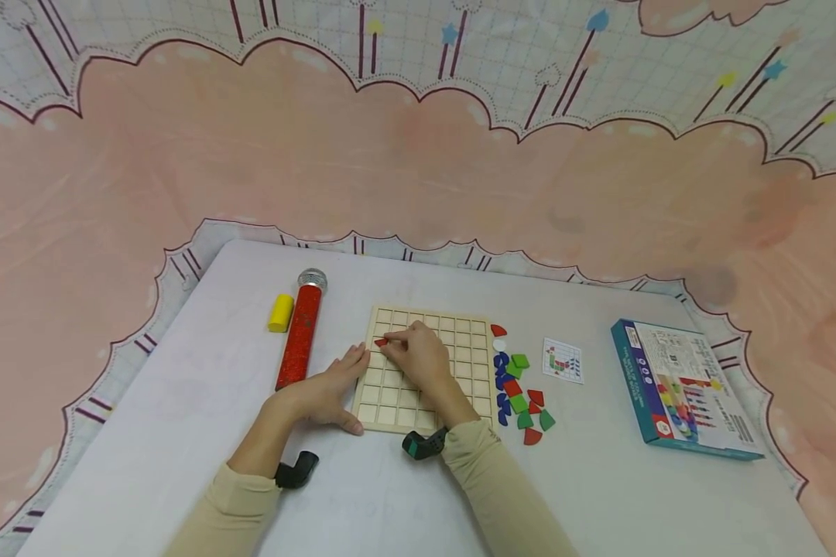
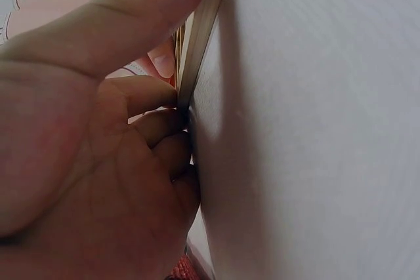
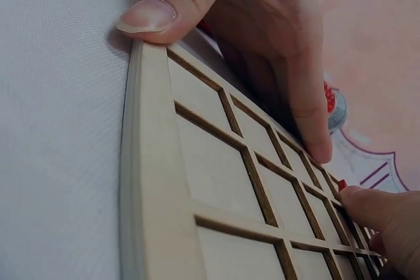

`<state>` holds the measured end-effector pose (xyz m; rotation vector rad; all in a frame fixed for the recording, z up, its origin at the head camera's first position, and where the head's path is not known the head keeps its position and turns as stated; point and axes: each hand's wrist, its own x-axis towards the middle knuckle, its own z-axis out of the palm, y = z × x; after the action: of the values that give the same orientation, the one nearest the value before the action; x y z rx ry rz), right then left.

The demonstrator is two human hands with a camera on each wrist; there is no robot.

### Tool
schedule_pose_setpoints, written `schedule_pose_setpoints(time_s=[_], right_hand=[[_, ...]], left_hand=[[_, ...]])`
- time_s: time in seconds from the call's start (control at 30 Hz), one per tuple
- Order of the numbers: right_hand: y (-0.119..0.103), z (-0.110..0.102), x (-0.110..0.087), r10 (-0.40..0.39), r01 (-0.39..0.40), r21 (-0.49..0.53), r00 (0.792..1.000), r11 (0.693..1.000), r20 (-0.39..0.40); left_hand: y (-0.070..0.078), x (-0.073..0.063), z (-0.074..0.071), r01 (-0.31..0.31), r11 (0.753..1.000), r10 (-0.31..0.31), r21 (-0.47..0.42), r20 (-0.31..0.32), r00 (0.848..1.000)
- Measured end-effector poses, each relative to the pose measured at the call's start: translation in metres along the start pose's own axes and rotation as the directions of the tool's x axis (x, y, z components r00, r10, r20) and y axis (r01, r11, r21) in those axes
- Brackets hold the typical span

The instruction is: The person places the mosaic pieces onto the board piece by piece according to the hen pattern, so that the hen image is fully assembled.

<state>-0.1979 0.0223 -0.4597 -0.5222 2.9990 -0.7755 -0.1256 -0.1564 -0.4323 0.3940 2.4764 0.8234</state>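
A wooden grid board (image 1: 388, 397) with square cells lies flat on the white table. My left hand (image 1: 323, 393) rests against its near left corner. Its thumb touches the near edge, seen up close in the right wrist view with the thumb (image 3: 154, 14) on the corner, while the fingers lie along the left edge. Over the board's left columns, my right hand (image 1: 421, 360) pinches a small red piece (image 1: 381, 342) between thumb and fingertips. Most of that piece's outline is covered. In the left wrist view the board's edge (image 2: 200, 44) shows beside the left palm.
Right of the board lie loose blue pieces (image 1: 505, 379), green pieces (image 1: 520, 361) and red pieces (image 1: 532, 437). Beyond them are a printed pattern card (image 1: 563, 360) and a teal game box (image 1: 686, 391). A red microphone (image 1: 299, 336) and a yellow cylinder (image 1: 281, 313) lie left.
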Motion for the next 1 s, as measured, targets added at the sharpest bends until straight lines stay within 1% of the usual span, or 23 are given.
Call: schedule_pose_setpoints(time_s=[0.17, 0.27, 0.33, 0.47, 0.63, 0.73, 0.8, 0.9, 1.0], right_hand=[[0.001, 0.002, 0.000, 0.010, -0.010, 0.010, 1.000, 1.000, 0.015], [0.003, 0.000, -0.002, -0.006, 0.006, 0.007, 1.000, 1.000, 0.018], [0.005, -0.004, -0.004, -0.023, 0.022, 0.021, 1.000, 1.000, 0.012], [0.011, -0.017, -0.010, -0.033, 0.033, 0.086, 0.999, 0.996, -0.008], [0.025, -0.035, -0.019, -0.015, 0.019, 0.164, 1.000, 0.986, -0.024], [0.036, -0.049, -0.021, 0.006, 0.000, 0.225, 1.000, 0.974, -0.029], [0.046, -0.059, -0.021, 0.016, -0.002, 0.263, 0.999, 0.965, -0.049], [0.060, -0.072, -0.022, 0.031, -0.007, 0.293, 0.997, 0.956, -0.077], [0.074, -0.077, -0.022, 0.040, -0.015, 0.288, 0.996, 0.957, -0.080]], left_hand=[[0.001, 0.000, 0.001, 0.007, 1.000, -0.007, -0.002, 0.002, 1.000], [0.001, 0.001, 0.002, 0.006, 1.000, -0.006, -0.003, 0.004, 1.000], [0.001, 0.002, 0.003, 0.003, 1.000, -0.003, -0.006, 0.003, 1.000], [0.001, 0.005, 0.004, -0.016, 1.000, 0.016, 0.000, -0.001, 1.000], [-0.002, 0.003, 0.004, -0.022, 1.000, 0.022, 0.011, 0.000, 1.000], [-0.003, -0.001, 0.005, -0.019, 1.000, 0.019, 0.005, -0.001, 1.000], [-0.003, -0.002, 0.005, -0.021, 1.000, 0.021, 0.000, -0.001, 1.000], [-0.002, -0.001, 0.005, -0.030, 1.000, 0.030, -0.004, -0.001, 1.000], [-0.002, 0.001, 0.004, -0.030, 1.000, 0.030, -0.002, -0.003, 1.000]])
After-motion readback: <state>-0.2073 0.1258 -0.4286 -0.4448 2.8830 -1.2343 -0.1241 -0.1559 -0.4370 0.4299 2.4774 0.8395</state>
